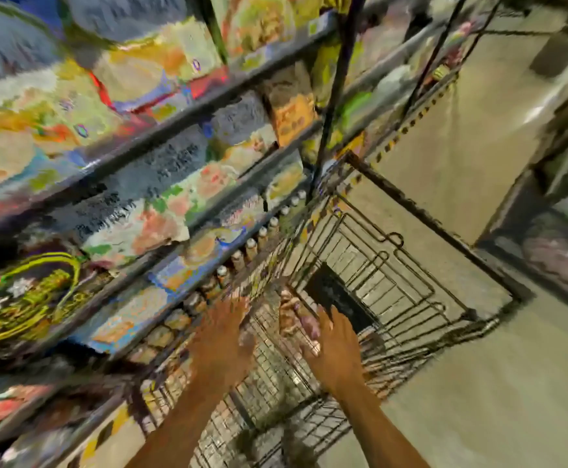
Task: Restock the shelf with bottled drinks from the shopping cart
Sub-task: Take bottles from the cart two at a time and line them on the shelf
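- Two bare forearms reach forward from the bottom edge, out over the near end of the wire shopping cart.
- On the right, the right hand hangs over the basket with its fingers straight and fanned apart, holding nothing that I can see.
- Just beyond its fingertips, a few bottled drinks lie inside the cart, a brownish-pink cluster too blurred to count.
- Over at the cart's shelf-side edge, the left hand is smeared by motion; I cannot tell whether its fingers are spread or closed on anything.
- To the left, the shelf runs alongside the cart, very near it.
- One of its lower levels carries a row of bottles with pale caps, standing upright in a line.
- Higher levels hold bright packets, their print unreadable.
- Pale floor shows through and past the cart's wire mesh.
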Available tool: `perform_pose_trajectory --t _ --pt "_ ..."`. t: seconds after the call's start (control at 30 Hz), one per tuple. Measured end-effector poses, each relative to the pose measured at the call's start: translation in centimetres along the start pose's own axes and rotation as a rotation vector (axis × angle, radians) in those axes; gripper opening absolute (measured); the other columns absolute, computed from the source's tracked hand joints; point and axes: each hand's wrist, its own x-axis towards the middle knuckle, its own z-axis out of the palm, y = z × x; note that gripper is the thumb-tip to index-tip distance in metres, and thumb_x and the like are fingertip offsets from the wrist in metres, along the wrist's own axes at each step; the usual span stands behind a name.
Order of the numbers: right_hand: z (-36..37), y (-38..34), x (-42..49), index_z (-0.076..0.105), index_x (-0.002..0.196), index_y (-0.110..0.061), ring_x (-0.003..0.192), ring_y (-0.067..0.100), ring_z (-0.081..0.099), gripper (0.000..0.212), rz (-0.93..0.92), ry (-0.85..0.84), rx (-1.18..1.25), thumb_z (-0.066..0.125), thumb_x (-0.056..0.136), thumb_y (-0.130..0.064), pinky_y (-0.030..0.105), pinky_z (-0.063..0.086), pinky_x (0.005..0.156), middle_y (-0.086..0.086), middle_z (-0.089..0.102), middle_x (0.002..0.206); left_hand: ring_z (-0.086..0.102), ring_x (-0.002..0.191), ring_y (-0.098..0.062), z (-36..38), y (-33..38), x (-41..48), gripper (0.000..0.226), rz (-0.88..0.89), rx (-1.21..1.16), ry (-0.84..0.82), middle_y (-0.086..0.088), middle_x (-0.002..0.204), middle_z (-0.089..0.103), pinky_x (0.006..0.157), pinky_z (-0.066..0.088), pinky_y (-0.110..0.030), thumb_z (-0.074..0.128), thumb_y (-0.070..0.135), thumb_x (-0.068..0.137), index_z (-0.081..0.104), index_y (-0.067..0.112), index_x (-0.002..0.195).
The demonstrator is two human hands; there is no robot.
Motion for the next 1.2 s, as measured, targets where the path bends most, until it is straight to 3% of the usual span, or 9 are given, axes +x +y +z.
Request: perform_pose_trajectory --t 0.33,0.5,0.6,0.8,0.9,1.0,1.07,1.13,1.2 --pt "10.1 8.6 12.0 0.013 0.162 -0.022 0.153 0.033 0.021 0.086 0.093 -0.173 0.038 0.054 0.096 -0.060 0.049 0.024 0.126 0.013 0.024 0.166 0.057 0.126 -0.039 13.6 2.8 11.2 0.067 -0.094 -0.008 -0.175 -0.021 0.142 0.058 0.100 0.051 -0.050 0.069 0.041 0.091 0.051 0.007 0.145" --pt "18.2 11.6 15.9 0.019 0.162 -0.013 0.150 0.040 0.025 0.088 0.103 -0.266 -0.017 0.056 0.096 -0.058 0.052 0.025 0.122 0.018 0.028 0.164 0.038 0.144 -0.036 23.1 1.7 15.6 0.075 -0.197 -0.079 -0.334 -0.018 0.160 0.037 0.115 0.038 -0.050 0.041 0.062 0.096 0.029 0.022 0.158" --pt "22.7 13.0 18.3 0.016 0.163 -0.014 0.151 0.038 0.026 0.089 0.112 -0.290 -0.034 0.061 0.095 -0.050 0.051 0.028 0.124 0.017 0.027 0.165 0.055 0.125 -0.034 27.7 1.8 18.0 0.078 -0.270 -0.115 -0.343 -0.014 0.139 0.058 0.103 0.045 -0.045 0.037 0.067 0.088 0.042 0.019 0.149" --pt "27.8 12.5 21.5 0.042 0.148 -0.008 0.124 0.038 0.058 0.080 0.241 -0.106 -0.195 0.079 0.081 -0.030 0.050 0.048 0.104 0.018 0.058 0.137 0.065 0.111 -0.033 34.4 2.1 20.8 0.082 -0.489 -0.309 -0.308 -0.009 0.129 0.063 0.089 0.055 -0.047 0.072 0.053 0.082 0.036 0.021 0.148" --pt "27.8 11.5 22.4 0.045 0.143 -0.006 0.121 0.036 0.061 0.069 0.325 -0.080 -0.196 0.076 0.086 -0.029 0.045 0.050 0.102 0.020 0.062 0.131 0.067 0.095 -0.026 34.7 1.1 20.3 0.062 -0.530 -0.376 -0.311 -0.002 0.111 0.069 0.080 0.057 -0.042 0.074 0.051 0.077 0.053 0.023 0.127" --pt "27.4 11.2 22.7 0.040 0.146 -0.002 0.126 0.039 0.055 0.073 0.360 -0.179 -0.099 0.076 0.086 -0.024 0.045 0.052 0.104 0.025 0.056 0.137 0.068 0.081 -0.016 33.0 -0.2 17.8 0.051 -0.568 -0.500 -0.373 0.008 0.096 0.069 0.071 0.059 -0.043 0.079 0.047 0.071 0.051 0.034 0.112" --pt "27.1 11.1 22.4 0.054 0.133 -0.002 0.118 0.040 0.060 0.057 0.283 -0.247 -0.035 0.076 0.087 -0.025 0.045 0.053 0.098 0.025 0.062 0.127 0.068 0.078 -0.011 30.9 -1.2 15.5 0.053 -0.603 -0.580 -0.388 0.010 0.092 0.069 0.069 0.059 -0.042 0.083 0.042 0.071 0.047 0.038 0.110" --pt "25.4 10.6 21.2 0.066 0.092 -0.025 0.105 0.036 0.066 0.007 0.206 -0.389 -0.020 0.068 0.091 -0.031 0.039 0.052 0.085 0.017 0.070 0.112 0.067 0.076 -0.006 28.6 -1.9 12.9 0.053 -0.629 -0.635 -0.363 0.010 0.092 0.069 0.064 0.058 -0.034 0.085 0.035 0.076 0.048 0.035 0.113" --pt "24.3 9.3 19.2 0.051 0.074 -0.033 0.106 0.035 0.067 0.024 0.184 -0.476 0.035 0.066 0.092 -0.032 0.039 0.052 0.086 0.014 0.072 0.110 0.069 0.077 -0.003 26.2 -2.6 10.0 0.055 -0.660 -0.687 -0.327 0.008 0.097 0.072 0.062 0.058 -0.026 0.085 0.035 0.077 0.052 0.032 0.121"
